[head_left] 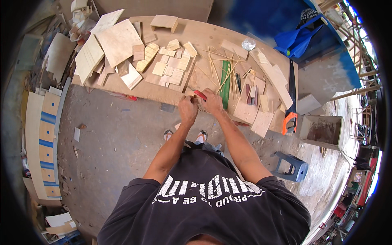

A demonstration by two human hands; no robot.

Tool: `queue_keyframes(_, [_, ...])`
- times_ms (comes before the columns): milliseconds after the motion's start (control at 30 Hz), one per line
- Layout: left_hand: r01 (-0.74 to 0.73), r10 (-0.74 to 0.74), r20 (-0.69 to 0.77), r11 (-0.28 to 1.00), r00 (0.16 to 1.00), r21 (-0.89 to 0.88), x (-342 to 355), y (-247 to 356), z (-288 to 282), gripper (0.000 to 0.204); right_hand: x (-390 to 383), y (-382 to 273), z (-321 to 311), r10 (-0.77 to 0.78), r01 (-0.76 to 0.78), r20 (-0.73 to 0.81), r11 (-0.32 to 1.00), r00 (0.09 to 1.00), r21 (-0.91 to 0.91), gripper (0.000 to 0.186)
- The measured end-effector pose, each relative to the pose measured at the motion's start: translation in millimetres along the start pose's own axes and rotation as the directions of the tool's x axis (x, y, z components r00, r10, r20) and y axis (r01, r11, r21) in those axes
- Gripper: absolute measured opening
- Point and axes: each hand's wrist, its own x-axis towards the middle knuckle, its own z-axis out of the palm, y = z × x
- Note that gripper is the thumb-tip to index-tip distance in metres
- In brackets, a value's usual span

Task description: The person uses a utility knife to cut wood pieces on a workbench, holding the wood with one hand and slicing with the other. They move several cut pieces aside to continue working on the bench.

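Note:
My right hand (210, 102) grips a red-handled cutting tool (200, 95), angled toward my left hand (187, 107), which is closed on a small wooden piece at the workbench's (162, 90) front edge. Just behind my hands, small pale wood blocks (169, 67) are grouped on a board. Thin sticks (213, 69) lie scattered around a green strip (224, 85) to the right.
Larger panels (118, 41) are piled at the bench's left. Long planks (277, 81) and an orange-handled saw (289, 122) lie at the right end. A metal-like box (320, 130) and blue stool (292, 166) stand right of me. A striped board (48, 143) is at far left.

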Motion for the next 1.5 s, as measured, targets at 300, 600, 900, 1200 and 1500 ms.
queue_keyframes(300, [0.035, -0.032, -0.057, 0.998, 0.998, 0.059, 0.6, 7.3, 1.3, 0.017, 0.1, 1.2, 1.6, 0.017, -0.017, 0.004, 1.0, 1.0, -0.007, 0.015])
queue_keyframes(600, [0.081, -0.076, -0.084, 0.995, 0.994, 0.06, -2.1, 10.9, 1.4, 0.016, -0.1, -3.9, -2.5, 0.057, -0.058, 0.023, 0.998, 0.998, 0.019, 0.015])
queue_keyframes(900, [0.092, -0.084, -0.081, 0.991, 0.993, 0.1, -2.0, 10.0, 2.7, 0.017, 8.4, -4.9, 16.7, 0.088, -0.088, -0.014, 0.996, 0.996, -0.021, 0.018])
queue_keyframes(1200, [0.107, -0.11, 0.023, 0.988, 0.994, 0.109, -2.6, 14.0, -4.9, 0.018, 10.6, -8.2, 16.3, 0.087, -0.087, 0.004, 0.996, 0.996, 0.002, 0.017])
queue_keyframes(1500, [0.093, -0.094, 0.039, 0.996, 0.995, 0.012, -2.6, 4.9, -7.3, 0.019, 10.7, -7.6, 15.5, 0.086, -0.086, 0.016, 0.996, 0.996, 0.019, 0.017])
